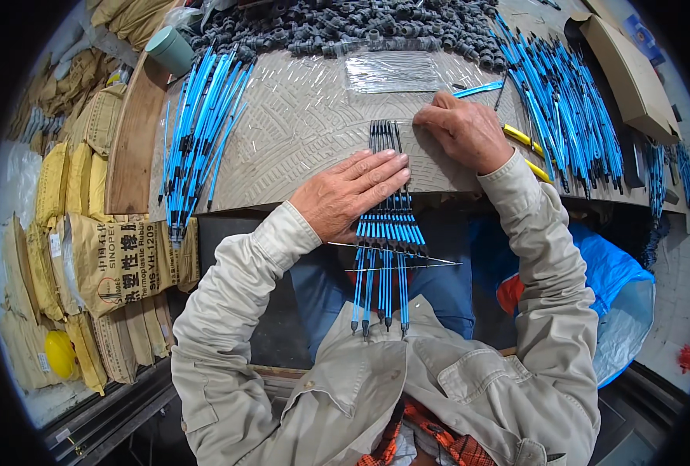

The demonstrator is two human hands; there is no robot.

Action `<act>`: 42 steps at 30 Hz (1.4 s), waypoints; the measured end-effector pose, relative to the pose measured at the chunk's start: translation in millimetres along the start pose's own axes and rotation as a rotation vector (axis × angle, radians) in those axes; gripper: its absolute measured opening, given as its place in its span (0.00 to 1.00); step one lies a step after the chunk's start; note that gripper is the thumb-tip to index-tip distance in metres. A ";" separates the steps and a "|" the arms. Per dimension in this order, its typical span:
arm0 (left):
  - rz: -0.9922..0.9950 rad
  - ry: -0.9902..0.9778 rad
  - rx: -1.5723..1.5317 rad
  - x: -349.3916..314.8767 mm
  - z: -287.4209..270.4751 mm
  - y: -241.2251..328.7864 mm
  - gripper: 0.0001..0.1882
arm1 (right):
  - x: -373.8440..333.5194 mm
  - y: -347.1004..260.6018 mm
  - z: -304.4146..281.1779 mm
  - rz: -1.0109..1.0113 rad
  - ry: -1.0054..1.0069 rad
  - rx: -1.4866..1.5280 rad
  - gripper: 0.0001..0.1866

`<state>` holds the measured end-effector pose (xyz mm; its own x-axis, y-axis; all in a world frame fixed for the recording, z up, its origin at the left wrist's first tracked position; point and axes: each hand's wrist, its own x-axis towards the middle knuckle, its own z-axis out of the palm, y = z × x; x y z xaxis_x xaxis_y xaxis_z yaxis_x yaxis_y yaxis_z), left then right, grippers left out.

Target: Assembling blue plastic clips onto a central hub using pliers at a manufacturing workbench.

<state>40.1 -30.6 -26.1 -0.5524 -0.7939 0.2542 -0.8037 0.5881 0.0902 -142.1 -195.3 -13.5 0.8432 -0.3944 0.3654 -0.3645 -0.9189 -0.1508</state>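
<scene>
Row of slender blue rods with black fittings (388, 231), set side by side at the near edge of the worktable (298, 116): the black upper ends lie on the tabletop, while the blue lengths extend past the edge above the person's lap, ending in black tips. Two thin straight wires (438, 262) cross the row below the edge. The left hand (351, 190) lies palm down over the upper part of the row, fingers extended and together, pressing rather than gripping; its thumb is largely hidden. The right hand (469, 130) is beside the row, on the table, fingers curled inward; whether it grasps anything cannot be told. Just beside its wrist are yellow tool handles (522, 138). Beyond the hands lie a clear packet of thin strips (394, 73) and a heap of dark grey fittings (345, 25). A bundle of blue rods (205, 132) lies at left, below a pale green cup (169, 50); a larger bundle (570, 116) lies at right, near a cardboard box (629, 78).
</scene>
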 end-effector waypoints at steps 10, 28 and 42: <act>0.013 -0.058 0.056 2.8 0.0 -1.9 0.38 | 4.3 -4.2 0.9 0.033 -0.044 -0.043 0.03; 0.002 0.003 0.046 -1.3 7.4 -1.8 0.37 | 10.9 -7.8 8.7 -0.078 -0.040 -0.272 0.07; -0.025 0.102 -0.152 -5.6 1.0 7.9 0.41 | -51.9 -116.8 -140.5 -0.483 -0.136 0.787 0.11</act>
<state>36.7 -21.7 -27.8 -0.5015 -0.7931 0.3455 -0.7697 0.5914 0.2403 -198.8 -66.7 114.3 0.8907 0.0799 0.4475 0.3683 -0.7038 -0.6075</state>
